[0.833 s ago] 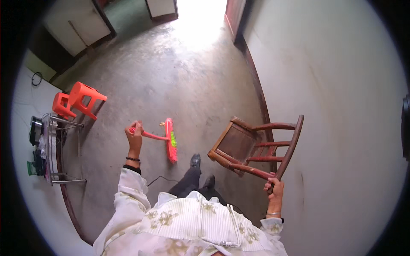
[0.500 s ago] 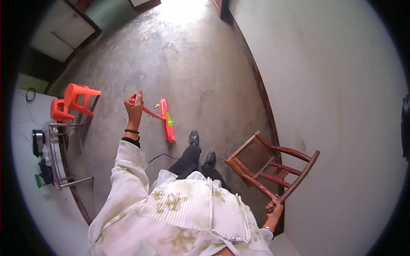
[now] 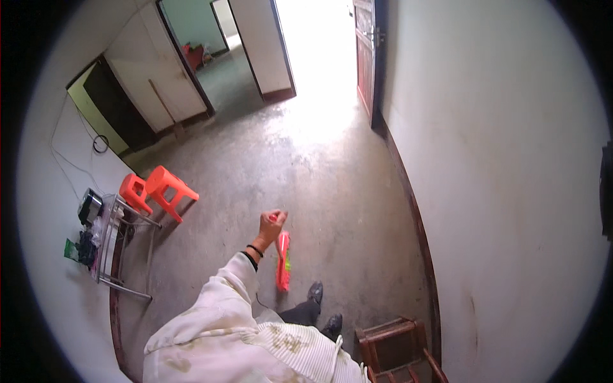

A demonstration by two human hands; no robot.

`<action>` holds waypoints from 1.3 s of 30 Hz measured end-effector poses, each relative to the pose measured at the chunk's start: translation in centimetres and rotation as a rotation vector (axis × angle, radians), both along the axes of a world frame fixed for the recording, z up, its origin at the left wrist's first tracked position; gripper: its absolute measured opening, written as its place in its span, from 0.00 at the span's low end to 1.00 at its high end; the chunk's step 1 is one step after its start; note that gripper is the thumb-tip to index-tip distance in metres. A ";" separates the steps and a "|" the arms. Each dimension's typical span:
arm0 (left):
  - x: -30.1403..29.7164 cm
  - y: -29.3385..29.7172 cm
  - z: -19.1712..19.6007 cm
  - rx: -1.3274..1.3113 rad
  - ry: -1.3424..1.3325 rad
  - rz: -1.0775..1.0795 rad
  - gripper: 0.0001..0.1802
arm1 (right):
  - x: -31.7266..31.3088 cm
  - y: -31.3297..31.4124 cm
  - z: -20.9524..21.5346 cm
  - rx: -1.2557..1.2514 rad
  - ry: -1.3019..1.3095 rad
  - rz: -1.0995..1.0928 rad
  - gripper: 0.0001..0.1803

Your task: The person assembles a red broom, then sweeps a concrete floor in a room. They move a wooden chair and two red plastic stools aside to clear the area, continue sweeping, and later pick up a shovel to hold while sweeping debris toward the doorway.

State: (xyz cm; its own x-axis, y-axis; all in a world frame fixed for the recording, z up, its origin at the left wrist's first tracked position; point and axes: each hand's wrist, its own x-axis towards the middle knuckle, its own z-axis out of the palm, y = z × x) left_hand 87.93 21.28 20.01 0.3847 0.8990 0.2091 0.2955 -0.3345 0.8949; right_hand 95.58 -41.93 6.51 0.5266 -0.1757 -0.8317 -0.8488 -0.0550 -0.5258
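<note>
left hand (image 3: 272, 225) with fingers curled round the handle of a red broom (image 3: 283, 265); the handle's end shows within the fist, while the head, with green bristles, lies below the fingers, over the floor (image 3: 338, 191) between its left and right edges; a wooden chair (image 3: 391, 348) stands near the right edge; orange stools (image 3: 167, 187) stand toward the left; the right hand's fingers are out of frame, their state untellable.

The broom (image 3: 283, 262) is red plastic; at nine o'clock, glossy orange plastic stools (image 3: 159, 181); at eight, shiny metal tabletop frame (image 3: 126, 288); at five, varnished wooden chair (image 3: 396, 350).
</note>
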 end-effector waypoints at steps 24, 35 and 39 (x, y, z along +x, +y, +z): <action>1.8 0.0 19.8 -0.336 -0.700 -0.542 0.21 | 5.5 36.8 17.5 0.697 -0.103 0.631 0.17; 9.3 -1.0 14.3 -0.389 -0.657 -0.900 0.24 | 13.8 51.3 11.5 1.076 0.075 -0.221 0.12; 12.9 -0.8 11.3 -0.473 -0.592 -0.958 0.19 | 18.0 49.4 5.7 0.951 0.121 -0.511 0.06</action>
State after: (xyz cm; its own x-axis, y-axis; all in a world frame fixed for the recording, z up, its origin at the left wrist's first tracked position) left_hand 100.88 20.43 31.35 0.8897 0.3386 0.3062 -0.3865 0.2018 0.8999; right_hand 113.59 7.44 12.18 0.4793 0.3929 -0.7848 -0.7050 0.7049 -0.0777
